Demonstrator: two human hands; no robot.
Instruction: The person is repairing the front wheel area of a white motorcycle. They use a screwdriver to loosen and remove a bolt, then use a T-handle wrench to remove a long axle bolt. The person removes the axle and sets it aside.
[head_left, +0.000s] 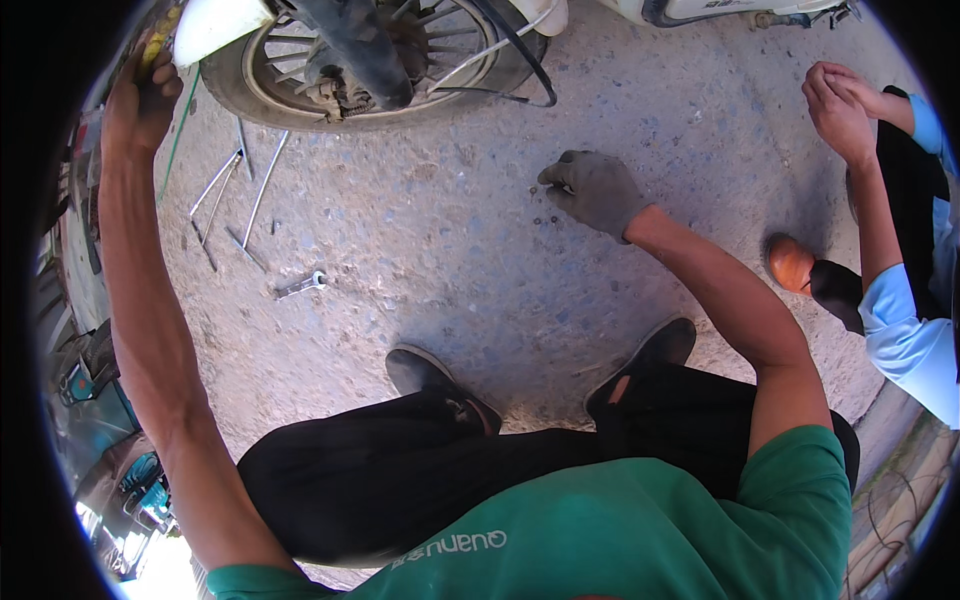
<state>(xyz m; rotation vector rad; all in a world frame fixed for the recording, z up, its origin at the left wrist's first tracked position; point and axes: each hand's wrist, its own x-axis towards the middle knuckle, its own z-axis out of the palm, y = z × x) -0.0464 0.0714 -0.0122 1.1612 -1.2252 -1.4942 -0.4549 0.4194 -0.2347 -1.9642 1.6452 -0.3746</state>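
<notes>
My left hand reaches to the far left, beside the white fender of a two-wheeler. Its fingers are curled around something at the dark picture rim, where a bit of yellow shows; what it grips is not clear. A grey work glove covers my right hand, held low over the concrete with thumb and fingertips drawn together. Anything between those fingertips is hidden. Just below it lie several small dark metal parts, like nuts or screws. The wheel stands ahead, between my hands.
Thin T-handled wrenches and a spanner lie on the ground at left. A black hose hangs by the wheel. At right another person sits or crouches with hands together. Tool cases stand along the left edge.
</notes>
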